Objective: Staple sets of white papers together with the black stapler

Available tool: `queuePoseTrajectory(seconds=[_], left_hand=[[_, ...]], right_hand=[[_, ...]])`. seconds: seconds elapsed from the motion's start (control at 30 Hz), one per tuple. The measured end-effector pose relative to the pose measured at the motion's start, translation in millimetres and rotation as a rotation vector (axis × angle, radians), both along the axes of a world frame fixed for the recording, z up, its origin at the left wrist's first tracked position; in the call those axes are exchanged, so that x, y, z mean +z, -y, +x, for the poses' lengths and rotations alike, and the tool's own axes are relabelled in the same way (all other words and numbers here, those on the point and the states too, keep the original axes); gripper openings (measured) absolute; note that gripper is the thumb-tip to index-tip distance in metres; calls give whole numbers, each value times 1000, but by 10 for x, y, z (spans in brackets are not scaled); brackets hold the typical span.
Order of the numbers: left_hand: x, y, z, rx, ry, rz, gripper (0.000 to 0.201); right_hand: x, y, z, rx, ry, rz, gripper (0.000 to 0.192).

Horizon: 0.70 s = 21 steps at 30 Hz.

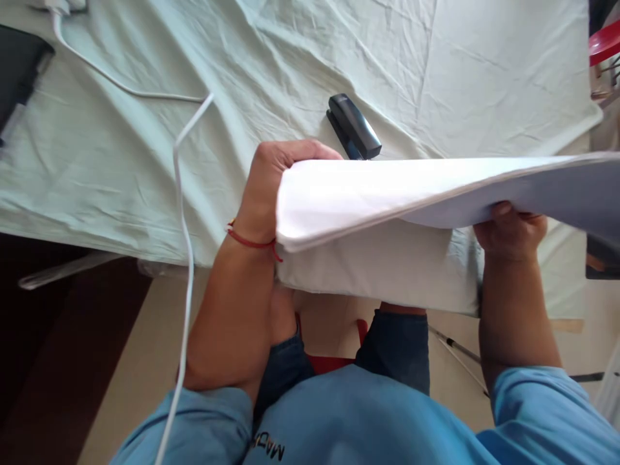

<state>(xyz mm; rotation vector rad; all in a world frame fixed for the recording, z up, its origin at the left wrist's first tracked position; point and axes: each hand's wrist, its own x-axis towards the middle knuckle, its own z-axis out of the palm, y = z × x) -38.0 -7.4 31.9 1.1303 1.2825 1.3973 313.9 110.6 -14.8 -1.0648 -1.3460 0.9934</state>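
A stack of white paper sheets (358,190) is held up above the table's near edge, bent and twisted toward the right. My left hand (283,171) grips its left end; the thumb side shows along the top edge and the other fingers are hidden behind the paper. Under the right part of the stack, my right hand (513,229) is closed on the sheets' lower side, its thumb lying against the paper. Just beyond the stack, near my left fingertips, a black stapler (355,126) lies on the cloth.
A pale green wrinkled cloth (271,64) covers the table. A white cable (179,174) runs from the far left across the cloth and down past my left arm. At the left edge lies a dark flat object (22,74). Something red (604,44) stands at the far right.
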Motion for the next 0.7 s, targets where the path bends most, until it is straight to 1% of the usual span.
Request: queuePoseTrajectory(seconds=[0.1,0.13,0.17,0.2,0.23,0.27,0.33,0.37,0.4,0.47,0.5,0.6,0.63,0.7], left_hand=[[-35,-22,39,44,-14,160,15],[-70,-39,40,61,-16,202,20],[-110,-57,34,74,-10,207,27],[-150,-74,23,62,0,186,37],[-186,-88,9,73,33,153,39],[-213,-96,-5,39,44,72,32],[-242,-98,-20,-6,1,-4,15],[-246,-93,-19,-10,-13,-10,18],[-247,-86,-14,6,-13,7,26],[-248,-75,5,36,39,43,34],[-252,-72,17,30,71,52,33],[-285,-78,57,-48,165,43,29],[-301,-83,69,-49,198,25,30],[-326,-90,84,-2,247,-26,31]], right_hand=[[-13,14,-25,-70,-144,71,64],[-15,17,-30,-64,-173,72,66],[-18,19,-33,-49,-184,60,68],[-23,20,-35,-36,-184,40,70],[-29,21,-39,-31,-175,14,69],[-36,24,-46,-30,-162,-12,65],[-48,29,-72,-45,-151,-39,55],[-50,32,-91,-53,-158,-34,50],[-48,35,-113,-61,-171,-18,47],[-37,42,-159,-81,-200,20,45],[-31,48,-179,-92,-209,30,44],[-21,72,-221,-112,-229,18,41],[-22,80,-227,-109,-230,5,40],[-22,89,-225,-101,-216,-21,39]])
